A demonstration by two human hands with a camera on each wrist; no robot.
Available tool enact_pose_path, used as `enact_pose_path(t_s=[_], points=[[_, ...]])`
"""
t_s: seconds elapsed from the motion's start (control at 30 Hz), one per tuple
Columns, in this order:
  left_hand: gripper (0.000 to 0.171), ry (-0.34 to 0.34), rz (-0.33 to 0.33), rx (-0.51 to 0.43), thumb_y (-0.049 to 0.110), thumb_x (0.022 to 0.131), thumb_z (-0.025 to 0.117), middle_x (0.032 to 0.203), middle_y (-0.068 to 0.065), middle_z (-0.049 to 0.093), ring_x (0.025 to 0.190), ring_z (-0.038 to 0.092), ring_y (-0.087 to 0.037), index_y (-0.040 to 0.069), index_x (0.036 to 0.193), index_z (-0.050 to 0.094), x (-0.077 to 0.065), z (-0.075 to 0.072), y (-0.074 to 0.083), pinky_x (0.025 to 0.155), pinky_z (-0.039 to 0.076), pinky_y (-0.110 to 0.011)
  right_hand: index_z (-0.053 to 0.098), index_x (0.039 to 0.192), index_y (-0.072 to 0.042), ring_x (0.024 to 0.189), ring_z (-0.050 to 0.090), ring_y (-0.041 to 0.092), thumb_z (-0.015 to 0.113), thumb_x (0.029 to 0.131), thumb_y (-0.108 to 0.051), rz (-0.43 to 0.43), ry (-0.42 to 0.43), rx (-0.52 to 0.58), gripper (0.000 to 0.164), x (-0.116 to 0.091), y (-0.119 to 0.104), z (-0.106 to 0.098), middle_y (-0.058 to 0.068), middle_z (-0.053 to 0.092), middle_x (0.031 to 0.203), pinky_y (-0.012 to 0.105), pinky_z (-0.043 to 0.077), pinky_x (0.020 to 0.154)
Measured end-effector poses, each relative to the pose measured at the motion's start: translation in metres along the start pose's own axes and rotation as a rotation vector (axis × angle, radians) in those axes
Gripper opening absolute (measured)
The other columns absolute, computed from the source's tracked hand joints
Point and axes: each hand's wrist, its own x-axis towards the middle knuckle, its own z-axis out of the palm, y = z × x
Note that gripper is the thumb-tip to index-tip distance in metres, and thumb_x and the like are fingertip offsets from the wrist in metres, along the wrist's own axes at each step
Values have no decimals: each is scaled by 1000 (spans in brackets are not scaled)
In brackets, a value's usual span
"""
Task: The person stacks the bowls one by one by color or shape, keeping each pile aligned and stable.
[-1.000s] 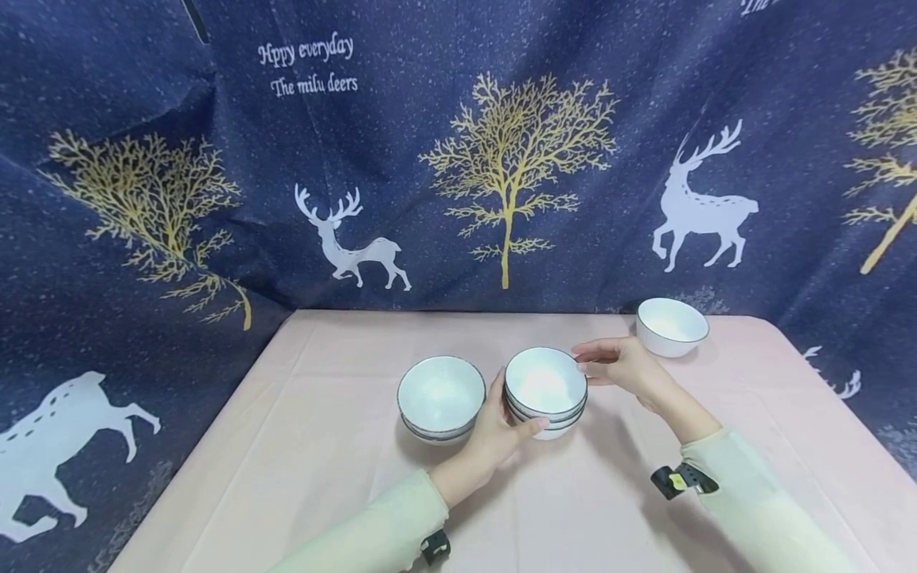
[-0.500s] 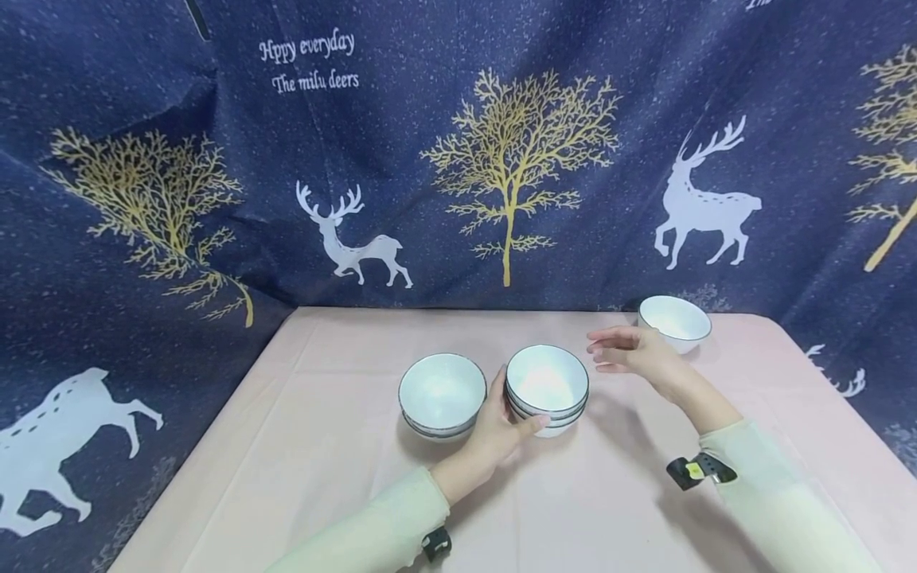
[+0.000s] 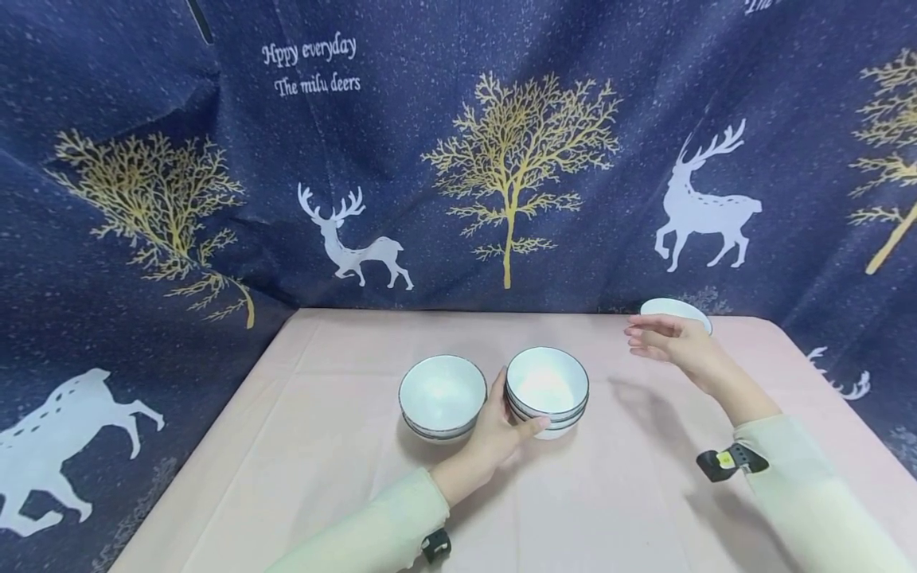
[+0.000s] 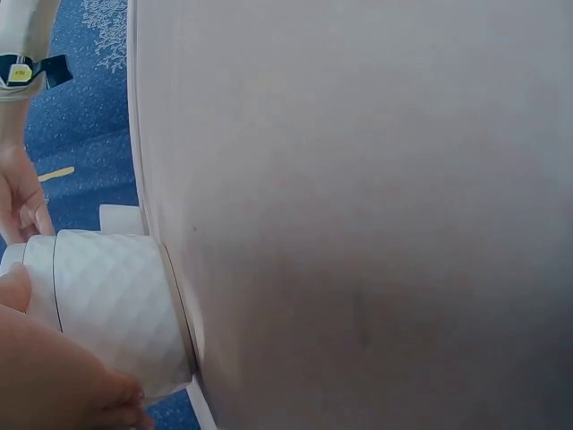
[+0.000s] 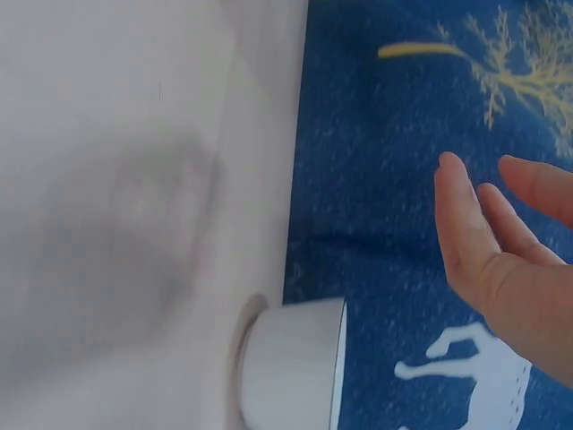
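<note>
A stack of several white, dark-rimmed bowls stands upright near the middle of the table. My left hand grips its left side, thumb at the front and fingers round the side; the left wrist view shows the textured outer wall of the stacked bowls. Just left of that hand sits another small stack of bowls. My right hand is raised at the right with nothing in it, its fingers loosely bent. Behind it, a single bowl is partly hidden in the head view; the right wrist view shows this bowl on the table.
A pale pink cloth covers the table. Behind it hangs a dark blue curtain printed with deer and trees, close to the back edge. Black straps with small devices sit on both wrists.
My right hand has moved away from the middle stack, rightward and slightly back, and now covers part of the single bowl. The left hand and the bowls have stayed in place.
</note>
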Motion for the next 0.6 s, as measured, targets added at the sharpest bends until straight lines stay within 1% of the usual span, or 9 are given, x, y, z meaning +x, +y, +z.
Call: enact_pose_path(t_s=[0.13,0.23,0.3,0.43,0.6], points=[[105,0,7,-2,14,78,79,159,-15,14,145,19,-29,7,155,8,0,0,0,118,20,-37,62,109,-16,93,67,5,57,95,-2,-15,24,64,20,1,3,-13,-9,70,100,22,56,85],[105,1,16,-3,13,77,79,159,-16,15,144,19,-30,6,154,8,1,1,-1,118,20,-38,64,107,-19,91,67,4,57,95,0,-48,54,98,24,2,7,-22,-9,71,100,19,56,84],[105,3,9,-7,13,77,80,159,-15,15,144,19,-29,6,154,9,1,1,-1,118,20,-37,66,106,-20,90,68,5,56,95,1,-72,67,134,26,4,10,-27,-8,71,99,19,56,84],[105,3,4,-9,13,77,79,159,-15,14,144,19,-29,6,154,8,1,1,-1,118,20,-37,69,105,-19,90,68,5,54,95,3,-118,102,211,28,5,15,-38,-5,72,99,18,55,84],[106,4,2,-3,14,77,80,159,-15,15,144,20,-30,7,154,9,1,1,-1,117,21,-38,68,105,-13,93,67,4,56,94,3,-163,174,279,23,6,22,-50,-4,71,100,18,54,85]])
